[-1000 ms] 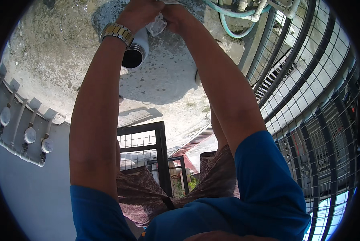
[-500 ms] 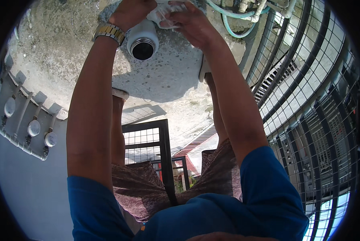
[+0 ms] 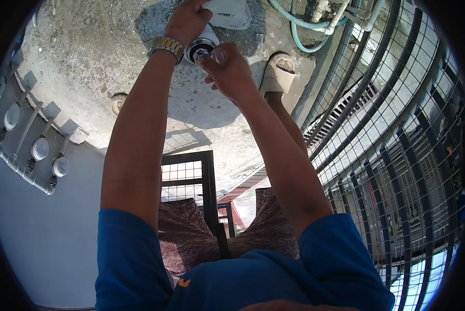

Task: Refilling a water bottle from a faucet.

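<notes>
A pale insulated bottle (image 3: pixel 209 34) with a dark open mouth stands on the wet concrete, partly covered by my hands. My left hand (image 3: pixel 187 23), wearing a metal watch on the wrist, is closed beside and above the bottle. Its fingertips meet the edge of a clear plastic bag (image 3: pixel 231 14) with translucent contents, cut off by the top edge. My right hand (image 3: pixel 230 71) is at the bottle's mouth, its fingers pinching a clear, ice-like piece (image 3: pixel 218 56). Part of the piece lies over the opening, and how far it goes in is hidden.
A green hose (image 3: pixel 299 23) and pipes (image 3: pixel 336 18) lie at the far right, near a mesh fence (image 3: pixel 393 93). Round meters (image 3: pixel 39 149) line the wall at left. My slippered foot (image 3: pixel 279 72) stands right of the bottle. A black metal frame (image 3: pixel 209 181) is below.
My right hand has come from the plastic bag down to the bottle's mouth with the clear piece. My left hand and the bag have shifted right. More of both slippers shows.
</notes>
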{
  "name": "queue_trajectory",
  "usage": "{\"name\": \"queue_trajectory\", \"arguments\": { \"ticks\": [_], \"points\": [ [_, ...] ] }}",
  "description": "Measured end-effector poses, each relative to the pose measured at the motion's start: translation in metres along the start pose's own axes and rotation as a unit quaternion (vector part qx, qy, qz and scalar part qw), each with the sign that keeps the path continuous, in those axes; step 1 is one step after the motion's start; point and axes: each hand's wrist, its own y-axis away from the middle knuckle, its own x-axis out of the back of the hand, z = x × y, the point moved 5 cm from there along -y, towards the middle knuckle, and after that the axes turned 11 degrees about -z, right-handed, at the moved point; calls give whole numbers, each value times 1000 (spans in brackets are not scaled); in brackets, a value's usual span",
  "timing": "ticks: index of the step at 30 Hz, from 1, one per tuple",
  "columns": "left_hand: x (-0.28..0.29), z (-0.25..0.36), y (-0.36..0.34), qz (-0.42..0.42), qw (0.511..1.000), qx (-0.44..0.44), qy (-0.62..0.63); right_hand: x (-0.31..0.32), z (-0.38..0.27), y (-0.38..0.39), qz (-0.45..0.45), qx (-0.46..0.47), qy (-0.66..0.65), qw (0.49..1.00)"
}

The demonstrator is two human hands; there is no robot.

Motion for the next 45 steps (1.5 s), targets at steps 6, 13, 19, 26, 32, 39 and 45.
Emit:
{"name": "queue_trajectory", "arguments": {
  "ticks": [6,13,19,26,32,39,45],
  "points": [
    [-1,5,10,26,998,46,-37,-5,1,11,77,110,141,981],
    [-1,1,14,13,997,64,36,-15,-9,26,71,109,246,960],
    [4,-2,13,50,999,-13,14,-10,-24,25,103,155,347,919],
    [4,-1,13,57,998,-37,-18,-5,-22,-2,57,176,351,918],
    [0,-14,10,29,998,35,51,3,-21,-1,66,196,333,920],
    [-9,-23,15,115,991,-30,56,7,-23,-11,38,154,310,938],
    [-9,-26,16,100,992,6,76,9,-10,-27,-6,130,261,957]
  ]
}}
